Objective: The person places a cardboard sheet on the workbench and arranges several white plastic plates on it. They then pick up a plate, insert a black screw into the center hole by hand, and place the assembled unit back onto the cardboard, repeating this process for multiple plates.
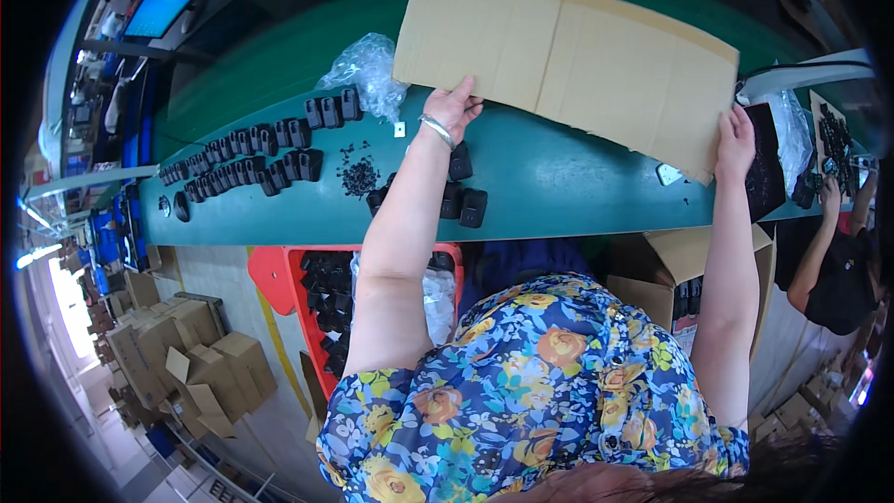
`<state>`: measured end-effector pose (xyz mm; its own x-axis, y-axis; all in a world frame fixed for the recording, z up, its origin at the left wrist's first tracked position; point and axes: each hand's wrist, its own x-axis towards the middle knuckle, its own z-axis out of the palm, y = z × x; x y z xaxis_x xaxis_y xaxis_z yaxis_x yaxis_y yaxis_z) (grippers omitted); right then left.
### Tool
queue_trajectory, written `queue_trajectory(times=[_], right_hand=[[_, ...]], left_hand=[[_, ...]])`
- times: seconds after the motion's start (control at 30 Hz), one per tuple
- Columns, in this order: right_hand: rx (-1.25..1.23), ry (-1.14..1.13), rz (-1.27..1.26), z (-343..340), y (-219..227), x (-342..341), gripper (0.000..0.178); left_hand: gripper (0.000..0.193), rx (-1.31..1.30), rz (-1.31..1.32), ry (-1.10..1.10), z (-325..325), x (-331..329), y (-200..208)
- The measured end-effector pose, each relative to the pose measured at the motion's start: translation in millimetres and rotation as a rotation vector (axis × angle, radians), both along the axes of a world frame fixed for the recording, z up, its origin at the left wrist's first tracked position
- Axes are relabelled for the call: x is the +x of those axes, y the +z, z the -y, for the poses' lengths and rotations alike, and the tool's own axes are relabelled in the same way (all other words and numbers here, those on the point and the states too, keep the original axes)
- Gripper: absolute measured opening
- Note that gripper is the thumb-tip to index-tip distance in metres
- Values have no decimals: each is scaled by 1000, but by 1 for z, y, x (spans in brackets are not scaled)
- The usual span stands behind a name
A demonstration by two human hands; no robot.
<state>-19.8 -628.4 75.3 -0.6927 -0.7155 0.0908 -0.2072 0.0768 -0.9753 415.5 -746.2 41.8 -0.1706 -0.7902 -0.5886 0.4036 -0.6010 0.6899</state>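
Note:
A large flat sheet of brown cardboard (568, 51) with a fold line is held up over the green work table (559, 186). My left hand (453, 107), with a bracelet on its wrist, grips the sheet's near left edge. My right hand (736, 142) grips its near right corner. Below my left arm a few small black plastic parts (463, 196) sit on the table, partly hidden by the arm.
Rows of black parts (251, 158) and a pile of tiny black bits (358, 174) lie at the table's left, by a crumpled clear plastic bag (368, 70). A red crate (321, 293) of black parts and an open carton (675, 270) stand below. Another person (838, 261) works at the right.

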Motion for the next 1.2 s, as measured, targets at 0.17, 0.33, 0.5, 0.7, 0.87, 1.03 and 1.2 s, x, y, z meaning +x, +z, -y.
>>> queue_trajectory(times=[0.17, 0.33, 0.5, 0.7, 0.87, 1.03, 1.2], right_hand=[[224, 191, -2, 37, -38, 16, 52], [272, 346, 55, 60, -58, 11, 55], [267, 420, -304, 90, -74, 15, 53], [346, 404, -230, 96, -50, 17, 53], [212, 457, 151, 88, -28, 20, 50], [66, 91, 362, 68, -45, 1, 33], [210, 336, -586, 55, -79, 26, 25]], left_hand=[[23, 74, 218, 37, 14, 5, -42], [26, 100, 350, 94, 13, 20, -41], [26, 285, 369, 55, -6, 42, -36], [59, -1161, 1445, -664, -32, -80, 25], [71, -1248, 1496, -989, -19, -164, -9], [73, -1340, 1317, -796, -8, -158, -16], [78, -1339, 1182, -719, -11, -139, 0]])
